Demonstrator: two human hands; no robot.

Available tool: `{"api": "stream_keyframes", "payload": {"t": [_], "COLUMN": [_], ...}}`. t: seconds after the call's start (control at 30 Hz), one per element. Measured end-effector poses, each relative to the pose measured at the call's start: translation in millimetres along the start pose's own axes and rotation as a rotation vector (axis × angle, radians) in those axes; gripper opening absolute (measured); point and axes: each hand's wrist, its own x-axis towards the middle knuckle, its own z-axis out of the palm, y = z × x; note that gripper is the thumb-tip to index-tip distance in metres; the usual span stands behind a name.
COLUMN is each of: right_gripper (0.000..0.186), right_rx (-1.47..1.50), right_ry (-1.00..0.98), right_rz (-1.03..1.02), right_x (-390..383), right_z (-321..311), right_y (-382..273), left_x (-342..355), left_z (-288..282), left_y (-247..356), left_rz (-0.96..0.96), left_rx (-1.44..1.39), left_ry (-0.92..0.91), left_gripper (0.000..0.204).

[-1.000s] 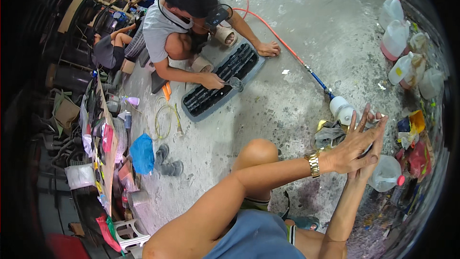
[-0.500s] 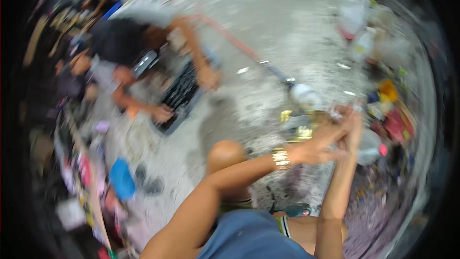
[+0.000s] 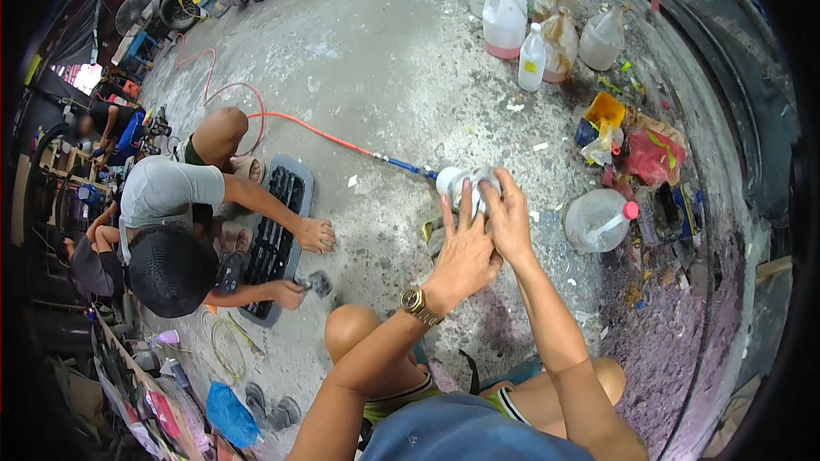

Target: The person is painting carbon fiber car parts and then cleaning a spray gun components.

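My left hand (image 3: 465,258), a watch on its wrist, has its fingers stretched out and apart against a crumpled whitish thing (image 3: 480,190), perhaps a cloth. My right hand (image 3: 510,222) lies close against the left, its fingers bent around that same thing. Just beyond the fingertips is a white rounded piece (image 3: 448,177) at the end of a blue and red hose (image 3: 342,146); whether it touches what I hold cannot be told. A dark and yellowish object (image 3: 431,236) on the floor is partly hidden behind my left hand.
At the left a person (image 3: 171,196) leans over a grey tray (image 3: 305,177) with a black slatted part (image 3: 272,226), a dark blurred thing (image 3: 318,283) in one hand. Several plastic jugs (image 3: 504,21) stand far right; another jug (image 3: 595,220) lies nearer, beside litter.
The view has swung, so the scene has shifted. My hands are closer to the white piece at the hose's end. The other person's near hand has come out beyond the tray.
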Motion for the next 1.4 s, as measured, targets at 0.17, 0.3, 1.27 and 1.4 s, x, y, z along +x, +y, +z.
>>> {"api": "stream_keyframes", "payload": {"t": [0.17, 0.3, 1.27, 1.4], "right_gripper": [0.026, 0.026, 0.03, 0.024], "right_rx": [0.364, 0.419, 0.663, 0.638], "right_ry": [-0.018, 0.016, -0.276, -0.407], "right_rz": [0.239, 0.202, 0.376, 0.416], "right_x": [10, 4, -10, -9], "right_z": [-12, -2, 4, 0], "right_y": [27, 34, -25, -23], "left_x": [-1, 1, -7, -5], "left_z": [10, 6, -64, -63], "left_y": [1, -2, -72, -75], "left_rz": [0.021, -0.107, 0.052, 0.058], "left_rx": [0.0, 0.148, -1.358, -1.258], "left_ry": [0.054, -0.026, 0.193, 0.186], "left_gripper": [0.059, 0.049, 0.061, 0.06]}}
